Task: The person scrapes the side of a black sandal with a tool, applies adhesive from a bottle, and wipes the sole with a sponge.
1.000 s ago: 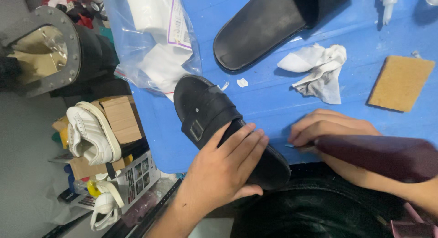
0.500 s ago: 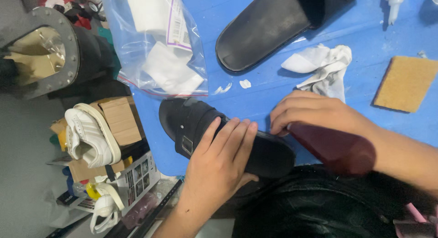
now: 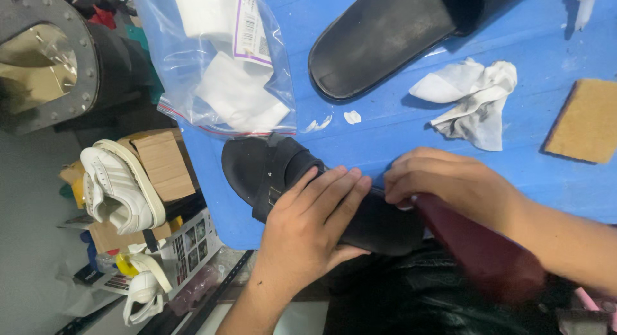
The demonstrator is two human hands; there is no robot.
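1. Since the earlier pictures the black sandal has swung round to lie more level along the near edge of the blue table, and the right hand has moved in over its heel end.
2. The left hand lies flat on the sandal's footbed, fingers stretched out and pressing it down, not curled around it.
3. The right hand is closed around a dark red tool whose blurred body runs toward the lap; the fingertips touch the sandal's edge.
4. Counted: two black sandals, the second sandal resting farther back on the table; one clear plastic bag holding white packets; one crumpled white wipe; one tan block; two small white scraps.
5. The table top is blue and smudged.
6. Beside it on the left stand cardboard boxes with a white sneaker on them, and a grey round machine housing.
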